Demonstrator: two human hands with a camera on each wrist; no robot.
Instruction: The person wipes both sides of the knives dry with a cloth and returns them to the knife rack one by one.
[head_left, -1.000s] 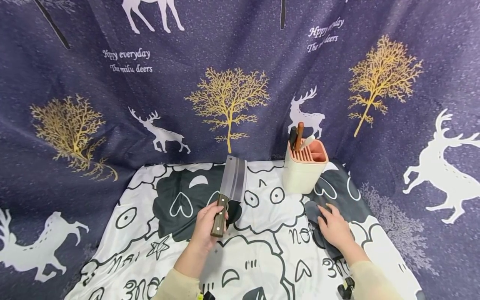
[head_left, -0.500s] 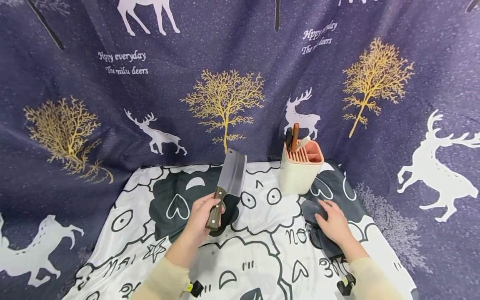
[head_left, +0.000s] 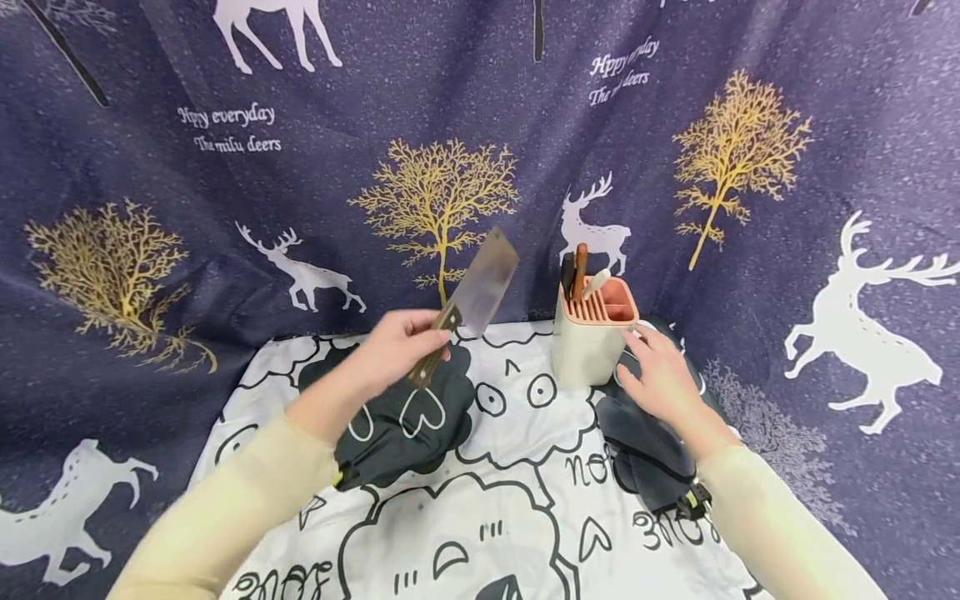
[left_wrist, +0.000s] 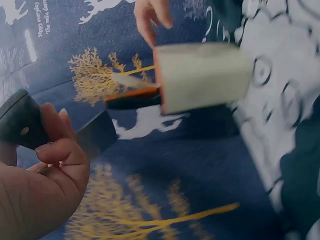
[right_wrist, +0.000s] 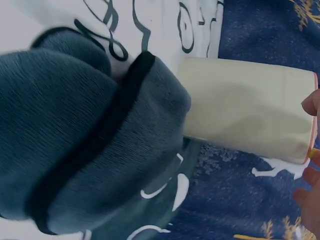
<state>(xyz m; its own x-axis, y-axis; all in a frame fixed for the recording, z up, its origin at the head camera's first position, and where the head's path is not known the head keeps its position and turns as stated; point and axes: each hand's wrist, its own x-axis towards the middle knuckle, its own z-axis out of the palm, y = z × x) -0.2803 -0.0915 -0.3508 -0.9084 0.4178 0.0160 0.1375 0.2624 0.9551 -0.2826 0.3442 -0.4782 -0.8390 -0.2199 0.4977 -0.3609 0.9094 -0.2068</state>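
Observation:
A cleaver (head_left: 486,283) with a broad metal blade and a dark riveted wooden handle is raised at the middle of the head view. My left hand (head_left: 401,346) grips its handle, blade tilted up to the right. To its right stands a cream knife block (head_left: 585,354) with a salmon slotted top. Black, brown and white handles (head_left: 581,271) stick up from the slots. My right hand (head_left: 658,375) is at the block's right side, fingertips right at the upper rim; in the right wrist view the thumb and fingers (right_wrist: 311,102) lie beside that rim.
A dark grey soft fabric thing with a black band (head_left: 648,450) lies on the cloth under my right forearm. The black-and-white patterned cloth (head_left: 450,533) covers the surface. A navy curtain (head_left: 322,192) with deer and trees hangs close behind the block.
My left hand has lifted the cleaver forward and tilted its blade rightward, toward the block. My right hand has moved from over the grey fabric thing up to the block's rim.

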